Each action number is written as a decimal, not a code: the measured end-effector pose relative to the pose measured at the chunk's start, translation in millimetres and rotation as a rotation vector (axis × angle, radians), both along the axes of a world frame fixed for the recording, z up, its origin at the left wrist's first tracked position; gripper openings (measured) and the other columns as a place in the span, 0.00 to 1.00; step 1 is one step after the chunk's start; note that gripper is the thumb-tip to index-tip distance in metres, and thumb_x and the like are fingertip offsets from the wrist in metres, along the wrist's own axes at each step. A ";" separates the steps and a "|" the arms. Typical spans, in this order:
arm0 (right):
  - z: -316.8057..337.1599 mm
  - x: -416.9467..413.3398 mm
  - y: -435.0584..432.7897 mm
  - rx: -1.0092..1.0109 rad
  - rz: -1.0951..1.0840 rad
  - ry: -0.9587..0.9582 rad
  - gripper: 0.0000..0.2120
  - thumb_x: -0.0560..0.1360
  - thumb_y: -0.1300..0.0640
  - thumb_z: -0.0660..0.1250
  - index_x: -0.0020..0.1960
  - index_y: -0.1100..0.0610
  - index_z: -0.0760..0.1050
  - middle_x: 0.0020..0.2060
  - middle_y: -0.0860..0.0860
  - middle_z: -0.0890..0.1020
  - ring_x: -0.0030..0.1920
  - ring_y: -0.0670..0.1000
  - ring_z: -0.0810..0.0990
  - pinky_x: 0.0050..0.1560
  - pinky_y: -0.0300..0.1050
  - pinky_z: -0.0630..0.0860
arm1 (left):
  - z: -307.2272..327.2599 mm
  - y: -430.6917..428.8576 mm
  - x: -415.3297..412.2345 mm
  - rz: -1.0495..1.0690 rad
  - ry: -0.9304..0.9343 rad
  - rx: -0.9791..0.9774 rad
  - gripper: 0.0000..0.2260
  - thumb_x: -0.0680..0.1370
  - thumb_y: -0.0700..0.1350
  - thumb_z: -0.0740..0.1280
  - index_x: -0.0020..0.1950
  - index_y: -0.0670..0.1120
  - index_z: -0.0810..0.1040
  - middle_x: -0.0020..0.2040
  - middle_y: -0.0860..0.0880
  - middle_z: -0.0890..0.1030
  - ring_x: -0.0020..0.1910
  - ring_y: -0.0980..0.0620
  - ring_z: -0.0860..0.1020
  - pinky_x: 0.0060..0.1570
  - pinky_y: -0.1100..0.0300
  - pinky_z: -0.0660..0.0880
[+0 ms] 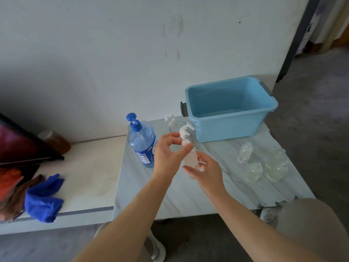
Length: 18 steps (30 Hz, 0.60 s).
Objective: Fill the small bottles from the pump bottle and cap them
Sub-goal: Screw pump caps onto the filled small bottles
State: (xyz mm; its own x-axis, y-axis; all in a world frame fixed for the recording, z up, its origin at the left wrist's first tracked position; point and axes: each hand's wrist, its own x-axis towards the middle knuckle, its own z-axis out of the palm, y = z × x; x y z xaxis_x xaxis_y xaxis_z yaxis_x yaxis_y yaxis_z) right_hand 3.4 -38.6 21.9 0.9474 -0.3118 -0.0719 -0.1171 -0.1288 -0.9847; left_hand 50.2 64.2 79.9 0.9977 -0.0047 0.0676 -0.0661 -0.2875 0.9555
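A small clear bottle (191, 159) is held up above the marble table (170, 193), between my hands. My left hand (169, 153) pinches its white pump cap (184, 134) at the neck with thumb and fingers. My right hand (204, 172) cups the bottle's lower body with curled fingers. The big pump bottle (142, 141), clear with a blue pump head and blue label, stands just left of my left hand. Several small clear bottles (264, 163) without caps stand at the right of the table. Loose white pump caps (171, 120) lie behind, near the wall.
A light blue plastic tub (231, 108) stands at the back right of the table. A blue cloth (44, 199) lies on the lower white counter at the left, beside a dark screen (22, 144) and a jar of amber liquid (56, 140). My knee (309, 224) is at lower right.
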 end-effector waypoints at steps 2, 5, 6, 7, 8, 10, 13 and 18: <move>-0.7 -1.3 -3.9 -0.007 -0.008 0.009 0.18 0.68 0.50 0.76 0.55 0.44 0.75 0.49 0.42 0.82 0.48 0.43 0.80 0.49 0.52 0.81 | 1.9 3.1 4.8 -0.166 0.081 -0.007 0.03 0.71 0.43 0.74 0.43 0.46 0.82 0.58 0.60 0.77 0.57 0.62 0.76 0.55 0.67 0.68; -1.1 -3.5 -8.8 -0.014 -0.026 0.016 0.18 0.68 0.50 0.75 0.55 0.44 0.74 0.48 0.40 0.81 0.47 0.43 0.80 0.50 0.48 0.80 | 0.3 -1.1 5.7 -0.229 0.173 -0.041 0.12 0.71 0.48 0.73 0.53 0.49 0.82 0.61 0.57 0.76 0.61 0.59 0.75 0.59 0.62 0.70; -0.7 -4.0 -9.8 -0.019 -0.035 0.012 0.17 0.68 0.51 0.75 0.54 0.44 0.74 0.47 0.39 0.80 0.46 0.42 0.79 0.48 0.44 0.79 | 0.1 -5.5 4.4 -0.180 0.175 -0.032 0.14 0.70 0.48 0.74 0.55 0.49 0.80 0.59 0.56 0.77 0.59 0.61 0.75 0.56 0.65 0.70; 0.3 -4.5 -10.2 -0.022 -0.045 0.005 0.17 0.68 0.51 0.75 0.53 0.43 0.73 0.46 0.38 0.79 0.45 0.41 0.78 0.47 0.38 0.76 | 0.2 -9.8 2.6 -0.111 0.159 -0.010 0.14 0.70 0.48 0.76 0.54 0.49 0.79 0.55 0.56 0.78 0.56 0.64 0.74 0.52 0.68 0.69; 1.2 -4.6 -10.1 -0.017 -0.058 -0.001 0.17 0.68 0.52 0.75 0.53 0.43 0.72 0.44 0.35 0.77 0.44 0.39 0.77 0.45 0.34 0.73 | 1.1 -13.5 0.9 -0.047 0.123 0.015 0.13 0.69 0.47 0.76 0.50 0.49 0.79 0.52 0.57 0.78 0.52 0.65 0.74 0.49 0.69 0.68; 0.8 -4.0 -12.8 0.007 -0.086 0.005 0.18 0.69 0.52 0.75 0.54 0.44 0.72 0.45 0.34 0.76 0.44 0.38 0.76 0.45 0.33 0.72 | 2.7 -18.5 1.5 -0.006 0.034 0.063 0.08 0.68 0.46 0.77 0.41 0.51 0.78 0.48 0.59 0.78 0.49 0.65 0.75 0.47 0.70 0.68; -0.5 -3.9 -19.2 0.002 -0.101 0.005 0.18 0.68 0.50 0.75 0.56 0.45 0.74 0.48 0.41 0.80 0.45 0.40 0.77 0.49 0.39 0.77 | 10.0 -20.5 3.5 -0.172 0.008 0.138 0.05 0.73 0.44 0.73 0.43 0.52 0.79 0.51 0.63 0.75 0.52 0.65 0.74 0.50 0.75 0.66; 5.0 -5.3 -23.4 0.002 -0.097 -0.040 0.17 0.68 0.53 0.75 0.49 0.38 0.71 0.42 0.32 0.76 0.43 0.37 0.76 0.45 0.34 0.72 | 6.9 -25.3 -1.1 -0.139 0.083 0.066 0.09 0.71 0.46 0.74 0.47 0.53 0.76 0.53 0.59 0.77 0.51 0.67 0.74 0.48 0.70 0.68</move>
State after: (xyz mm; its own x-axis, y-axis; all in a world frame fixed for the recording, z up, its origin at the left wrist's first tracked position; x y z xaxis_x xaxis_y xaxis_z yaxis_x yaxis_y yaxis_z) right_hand -1.8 -62.0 26.9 0.9148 -0.4023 -0.0351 -0.0895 -0.1172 -0.9891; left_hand 49.2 39.0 86.8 0.9893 -0.1446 -0.0203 -0.0309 -0.3434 0.9387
